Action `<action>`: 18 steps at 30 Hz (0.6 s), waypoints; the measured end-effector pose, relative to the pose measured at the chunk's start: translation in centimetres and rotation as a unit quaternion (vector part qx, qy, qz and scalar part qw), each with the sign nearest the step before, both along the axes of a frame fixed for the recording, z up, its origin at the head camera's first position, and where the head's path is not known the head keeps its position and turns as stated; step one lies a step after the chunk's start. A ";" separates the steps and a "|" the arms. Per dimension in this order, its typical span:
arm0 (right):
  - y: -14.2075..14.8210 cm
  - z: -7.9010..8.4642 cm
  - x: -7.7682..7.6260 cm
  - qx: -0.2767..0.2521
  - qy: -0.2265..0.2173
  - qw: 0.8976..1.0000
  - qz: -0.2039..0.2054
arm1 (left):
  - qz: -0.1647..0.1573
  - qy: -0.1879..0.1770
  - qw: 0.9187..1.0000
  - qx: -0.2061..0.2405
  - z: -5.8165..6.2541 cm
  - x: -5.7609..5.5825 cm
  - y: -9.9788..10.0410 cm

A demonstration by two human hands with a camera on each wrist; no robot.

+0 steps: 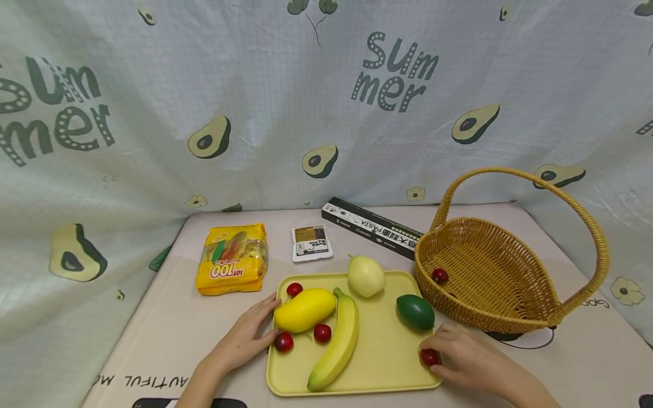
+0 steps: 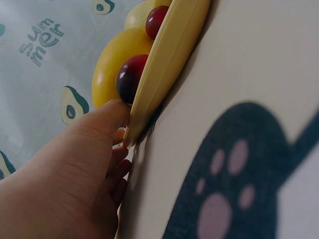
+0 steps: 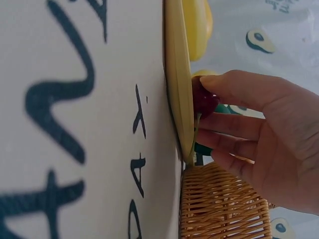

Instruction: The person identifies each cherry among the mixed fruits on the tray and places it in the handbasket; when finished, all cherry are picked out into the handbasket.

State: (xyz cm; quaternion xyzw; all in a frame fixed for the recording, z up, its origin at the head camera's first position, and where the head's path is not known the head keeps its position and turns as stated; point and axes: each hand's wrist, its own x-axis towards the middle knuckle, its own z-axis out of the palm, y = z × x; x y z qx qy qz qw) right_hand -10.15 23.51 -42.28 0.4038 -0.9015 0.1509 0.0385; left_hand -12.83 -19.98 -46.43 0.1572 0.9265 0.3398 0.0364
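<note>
At the front right corner of a yellow tray [image 1: 388, 357], my right hand [image 1: 466, 357] pinches a dark red cherry [image 3: 204, 103] between thumb and fingers, its green stem hanging down. My left hand [image 1: 245, 339] holds the tray's left edge, thumb at the rim and fingers on the outer side. Close to that thumb lies another cherry [image 2: 132, 77]. A yellow mango [image 1: 305, 310], a banana [image 1: 342, 340] and two more cherries share the tray's left half. Further right on it are a pale green pear [image 1: 365, 276] and a dark green oval fruit [image 1: 415, 312].
A wicker basket [image 1: 490, 317] with a tall handle stands at the right, a cherry [image 1: 440, 276] inside. Behind the tray lie a yellow snack bag [image 1: 232, 259], a small white packet [image 1: 312, 243] and a long black pasta box [image 1: 372, 226]. A printed curtain [image 1: 275, 102] hangs behind the table.
</note>
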 end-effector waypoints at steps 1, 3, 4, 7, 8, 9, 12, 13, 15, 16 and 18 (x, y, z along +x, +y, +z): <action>-0.1 0.0 0.0 0.000 0.000 1.000 -0.003 | 0.000 -0.001 1.000 -0.001 0.0 0.0 0.0; -0.1 0.0 0.0 0.001 -0.003 1.000 -0.009 | -0.001 0.001 1.000 0.001 0.0 0.0 0.0; -0.2 0.0 0.0 0.002 -0.005 1.000 -0.010 | -0.001 0.002 1.000 0.001 0.0 0.0 0.1; -0.3 0.0 0.0 0.000 -0.001 1.000 -0.004 | -0.002 0.002 1.000 0.004 0.1 0.0 0.1; -0.3 0.0 0.0 -0.003 0.003 1.000 -0.001 | -0.002 0.003 1.000 0.005 0.1 0.0 0.1; -0.4 0.0 0.0 -0.005 0.007 1.000 0.003 | -0.002 0.002 1.000 0.005 0.1 0.0 0.1; -0.5 0.2 0.0 -0.006 0.022 1.000 0.010 | 0.000 0.001 1.000 0.005 0.1 0.0 0.0; -0.6 0.3 0.0 -0.004 0.023 1.000 0.011 | 0.000 0.001 1.000 0.004 0.1 0.0 0.0; -0.7 0.5 0.0 0.004 0.030 0.999 0.012 | 0.001 -0.001 1.000 0.004 0.1 0.0 0.1; -0.8 0.7 0.0 0.009 0.033 0.999 0.012 | 0.001 -0.002 1.000 0.005 0.1 0.0 0.1; -0.9 0.9 0.0 0.017 0.039 0.999 0.014 | 0.002 -0.004 1.000 0.005 0.1 0.0 0.1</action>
